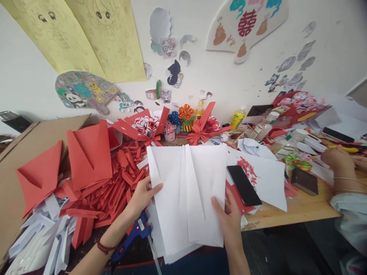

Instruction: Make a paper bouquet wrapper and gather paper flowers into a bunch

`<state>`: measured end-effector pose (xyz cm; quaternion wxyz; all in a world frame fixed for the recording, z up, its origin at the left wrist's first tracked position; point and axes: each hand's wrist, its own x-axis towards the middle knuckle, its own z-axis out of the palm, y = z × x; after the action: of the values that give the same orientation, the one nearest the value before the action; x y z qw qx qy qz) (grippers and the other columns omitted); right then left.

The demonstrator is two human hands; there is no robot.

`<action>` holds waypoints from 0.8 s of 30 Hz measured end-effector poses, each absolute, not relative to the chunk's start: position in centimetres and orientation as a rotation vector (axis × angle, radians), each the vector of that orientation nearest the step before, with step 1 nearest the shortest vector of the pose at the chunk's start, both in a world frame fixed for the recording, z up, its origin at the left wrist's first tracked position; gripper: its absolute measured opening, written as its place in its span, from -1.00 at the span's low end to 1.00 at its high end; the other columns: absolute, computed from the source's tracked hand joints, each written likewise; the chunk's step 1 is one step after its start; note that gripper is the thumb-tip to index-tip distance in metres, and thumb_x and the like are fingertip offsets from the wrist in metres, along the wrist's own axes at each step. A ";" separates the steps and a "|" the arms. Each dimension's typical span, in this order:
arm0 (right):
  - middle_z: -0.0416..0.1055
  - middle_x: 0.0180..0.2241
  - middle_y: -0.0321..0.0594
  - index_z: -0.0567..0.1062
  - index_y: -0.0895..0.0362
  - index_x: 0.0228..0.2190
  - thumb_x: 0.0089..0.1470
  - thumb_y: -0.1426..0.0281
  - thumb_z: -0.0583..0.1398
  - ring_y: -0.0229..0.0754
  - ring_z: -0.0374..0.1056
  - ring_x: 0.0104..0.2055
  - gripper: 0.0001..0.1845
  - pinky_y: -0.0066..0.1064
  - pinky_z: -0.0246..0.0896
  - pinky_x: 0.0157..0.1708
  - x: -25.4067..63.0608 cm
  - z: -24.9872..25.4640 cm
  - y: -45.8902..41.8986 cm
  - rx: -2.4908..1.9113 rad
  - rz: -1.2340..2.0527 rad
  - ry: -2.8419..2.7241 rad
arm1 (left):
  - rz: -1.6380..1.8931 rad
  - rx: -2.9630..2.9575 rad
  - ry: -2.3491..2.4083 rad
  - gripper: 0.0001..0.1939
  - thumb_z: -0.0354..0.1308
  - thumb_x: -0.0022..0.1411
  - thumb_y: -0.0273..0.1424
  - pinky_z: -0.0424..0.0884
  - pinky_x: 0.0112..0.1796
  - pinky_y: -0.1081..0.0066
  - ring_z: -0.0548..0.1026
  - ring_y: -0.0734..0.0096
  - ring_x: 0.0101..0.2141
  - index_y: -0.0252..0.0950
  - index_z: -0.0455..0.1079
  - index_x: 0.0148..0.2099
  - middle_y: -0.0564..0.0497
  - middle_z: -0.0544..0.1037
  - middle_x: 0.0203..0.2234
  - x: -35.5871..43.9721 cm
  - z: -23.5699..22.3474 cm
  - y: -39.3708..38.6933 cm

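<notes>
Largest, at the back: white wall point(197, 76), bearing many small stickers and two yellow sheets with pencil drawings point(114, 42). Next, at the left, brown cardboard surface point(34, 141), and at the right, tabletop of light wood point(301, 208), crowded with small things. Beside the left forearm, wide heap of folded red paper strips point(114, 194), and at the lower left, just beside it, pile of folded white paper strips point(53, 225).

In the middle, held up before the body, white folded paper point(200, 194) with long slanting creases and a line down the centre; cannot tell if one piece or two. More white paper underneath, showing at the lower edge. Over the back of the red heap, large folded red sheet point(90, 152), with smaller folded red sheet point(43, 175) to the left. Behind the white folded paper, two red paper bouquets point(147, 126), and between them, potted orange flowers point(187, 114).

Grips with the left hand point(146, 193) the left edge of the white folded paper, thumb on the front, other fingers closed around the edge. Grips in similar way the right edge with the right hand point(228, 214). At the far right, near the tabletop's things, another person's hand point(340, 162). Near the right hand, black smartphone point(243, 185), lying partly over red paper. Below the left hand, blue glue gun point(145, 230) with red light lit. Smallest, on the left wrist, dark red bracelet point(104, 247).
</notes>
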<state>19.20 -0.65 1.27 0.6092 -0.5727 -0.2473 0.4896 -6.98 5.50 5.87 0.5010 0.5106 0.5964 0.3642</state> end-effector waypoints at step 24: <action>0.46 -0.01 -0.06 0.24 0.04 0.22 -0.08 0.17 0.41 -0.02 0.45 -0.05 -0.12 -0.34 0.43 -0.15 16.9 4.5 -2.1 -1.105 1.177 -0.737 | 1.274 1.234 1.425 -0.58 0.32 0.07 -0.08 0.29 -0.65 0.51 0.39 0.47 -0.65 -0.35 0.48 -0.22 0.06 0.50 -0.60 -9.4 8.9 -0.1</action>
<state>16.94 -2.08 4.48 0.6315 -0.4830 -0.3220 0.5141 -9.36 -0.05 8.93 0.4201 0.4923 0.5684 0.5081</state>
